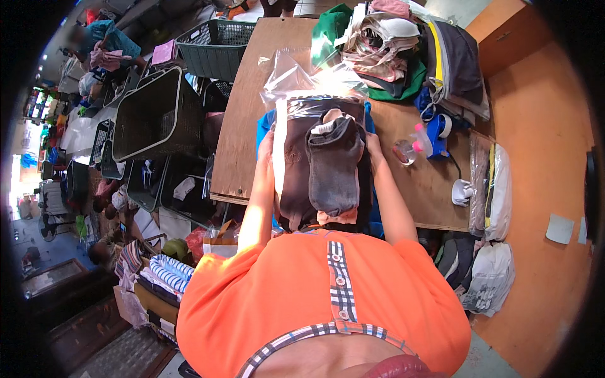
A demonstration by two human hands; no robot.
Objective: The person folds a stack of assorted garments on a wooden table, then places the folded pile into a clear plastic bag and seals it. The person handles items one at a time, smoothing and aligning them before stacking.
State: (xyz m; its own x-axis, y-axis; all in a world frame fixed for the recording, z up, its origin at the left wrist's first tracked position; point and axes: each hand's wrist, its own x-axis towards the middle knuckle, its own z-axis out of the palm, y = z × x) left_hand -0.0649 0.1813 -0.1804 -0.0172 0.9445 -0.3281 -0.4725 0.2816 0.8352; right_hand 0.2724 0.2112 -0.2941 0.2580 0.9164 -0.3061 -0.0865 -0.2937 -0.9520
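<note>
A stack of folded dark clothes [293, 175] lies before me at the table's near edge, with blue fabric showing at both sides. Rolled dark grey socks [334, 165] rest on top of it. My left hand [267, 144] grips the stack's left side and my right hand [373, 144] its right side; the fingers are partly hidden. A clear plastic bag [314, 85] covers the far end of the stack and spreads over the wooden table [246, 94] beyond.
At the back right stands a heap of clothes [378, 47]. Pink-capped bottles [420, 141] and a blue tape dispenser [439, 137] are right of the stack. Dark plastic baskets [151, 118] stand left of the table. An orange wall [539, 165] is at the right. Another person [113, 42] is at the far left.
</note>
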